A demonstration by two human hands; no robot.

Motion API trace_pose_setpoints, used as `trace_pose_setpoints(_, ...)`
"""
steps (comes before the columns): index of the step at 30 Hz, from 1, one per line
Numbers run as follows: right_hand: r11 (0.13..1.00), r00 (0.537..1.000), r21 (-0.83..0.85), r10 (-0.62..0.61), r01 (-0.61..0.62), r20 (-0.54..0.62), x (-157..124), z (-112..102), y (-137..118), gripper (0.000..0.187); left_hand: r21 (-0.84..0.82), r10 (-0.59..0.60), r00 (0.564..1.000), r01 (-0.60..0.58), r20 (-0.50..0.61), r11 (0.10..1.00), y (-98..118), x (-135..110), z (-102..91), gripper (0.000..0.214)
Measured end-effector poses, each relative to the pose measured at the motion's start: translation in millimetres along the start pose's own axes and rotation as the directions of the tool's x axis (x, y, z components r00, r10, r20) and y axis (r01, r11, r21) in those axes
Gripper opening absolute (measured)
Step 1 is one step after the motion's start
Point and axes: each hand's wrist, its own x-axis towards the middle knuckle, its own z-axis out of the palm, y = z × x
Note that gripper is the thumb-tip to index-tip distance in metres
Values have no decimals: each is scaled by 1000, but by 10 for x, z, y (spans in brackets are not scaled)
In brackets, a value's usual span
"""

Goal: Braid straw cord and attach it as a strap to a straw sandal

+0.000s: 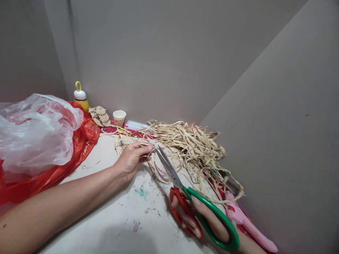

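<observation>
Right hand (212, 219) at bottom right, fingers through both handle loops of the scissors (174, 178), one loop green, one red, gripping them. Blades point up and left, tips right by the left hand's fingers; whether they touch the strand, can't tell. Pink tool (251, 225) lies beside the right hand, toward the wall. Left forearm (79, 194) crosses from the lower left over the pale table (106, 225), which has bluish and purplish stains plus small scraps.

Left hand (132, 155): thumb and fingers pressed together, pinching a thin pale strand (151, 152) in front of the scissor tips. Looped cord (159, 179) sits just right of that hand; woven piece (121, 141) partly behind it. Clear plastic bag (39, 134) on a red bag (90, 130), left side. Large heap of dry straw strips (182, 141) beyond the blades.

Back row, left to right: yellow bottle (84, 104) with white cap, crumpled woven bundle (100, 116), white ring (109, 130), paper cup (119, 118), white sticks (136, 125). Grey wall (159, 63) behind.
</observation>
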Motion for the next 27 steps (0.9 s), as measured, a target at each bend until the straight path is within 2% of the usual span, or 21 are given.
trace_pose_setpoints(4,992,1000,129,-13,13,1,10,40,7,51,-27,-17,1000,18,26,999,5,-13,17,16)
trace_pose_setpoints(9,977,1000,211,16,-10,-26,18,131,-51,55,-26,-3,998,5,63,1000,-14,-7,4,18)
trace_pose_setpoints(21,986,997,165,5,8,-77,25,231,-51,57,-29,-9,997,12,72,1000,5,-33,30,21)
trace_pose_setpoints(27,987,995,156,54,-40,-88,-13,213,42,57,-21,15,998,-14,56,1000,5,-28,21,23)
